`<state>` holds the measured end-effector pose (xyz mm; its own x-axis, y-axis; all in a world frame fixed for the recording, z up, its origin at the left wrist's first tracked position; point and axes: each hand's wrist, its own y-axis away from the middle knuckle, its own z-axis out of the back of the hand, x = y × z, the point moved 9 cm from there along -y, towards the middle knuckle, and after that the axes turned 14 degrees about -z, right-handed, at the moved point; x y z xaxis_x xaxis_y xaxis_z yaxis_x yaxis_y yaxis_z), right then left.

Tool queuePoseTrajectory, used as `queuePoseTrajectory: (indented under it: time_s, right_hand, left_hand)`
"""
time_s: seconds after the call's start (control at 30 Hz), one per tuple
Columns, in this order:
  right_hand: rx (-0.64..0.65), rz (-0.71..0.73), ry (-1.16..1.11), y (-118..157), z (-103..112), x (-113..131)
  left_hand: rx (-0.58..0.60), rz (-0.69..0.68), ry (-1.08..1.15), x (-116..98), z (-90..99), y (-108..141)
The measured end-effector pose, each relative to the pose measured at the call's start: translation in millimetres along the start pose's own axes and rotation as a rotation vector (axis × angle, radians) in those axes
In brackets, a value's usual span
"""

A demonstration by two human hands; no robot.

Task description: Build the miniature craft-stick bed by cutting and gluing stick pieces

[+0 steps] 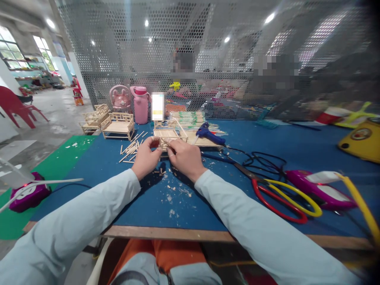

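Note:
My left hand and my right hand meet at the middle of the blue table, fingers closed on the near end of a small wooden stick frame. Its slatted part shows just beyond my fingertips; the gripped part is mostly hidden. Left of my left hand lies a loose pile of short sticks. Behind my right hand, a blue glue gun rests on a board. A finished-looking miniature bench stands further left, beside more stick furniture.
Large scissors with red and yellow handles and a black cord lie right of my arm. Purple power strips sit at both sides. A pink bottle and lit phone stand by the mesh screen.

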<state>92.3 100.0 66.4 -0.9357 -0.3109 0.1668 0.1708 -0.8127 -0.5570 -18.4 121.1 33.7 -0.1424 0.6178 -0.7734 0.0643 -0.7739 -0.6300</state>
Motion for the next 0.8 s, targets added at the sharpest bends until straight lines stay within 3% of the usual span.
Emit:
queuePoseTrajectory:
  time_s: [0.27, 0.43, 0.8]
  right_hand:
    - [-0.027, 0.019, -0.029, 1, 1, 1]
    - [-0.032, 0.027, -0.042, 2, 1, 1]
    - [-0.024, 0.011, -0.036, 2, 2, 1]
  left_hand:
    - [-0.162, 0.189, 0.319, 11, 2.3, -6]
    - [-0.139, 0.175, 0.333, 8, 4.1, -12]
    - [-0.150, 0.278, 0.418, 17, 0.9, -10]
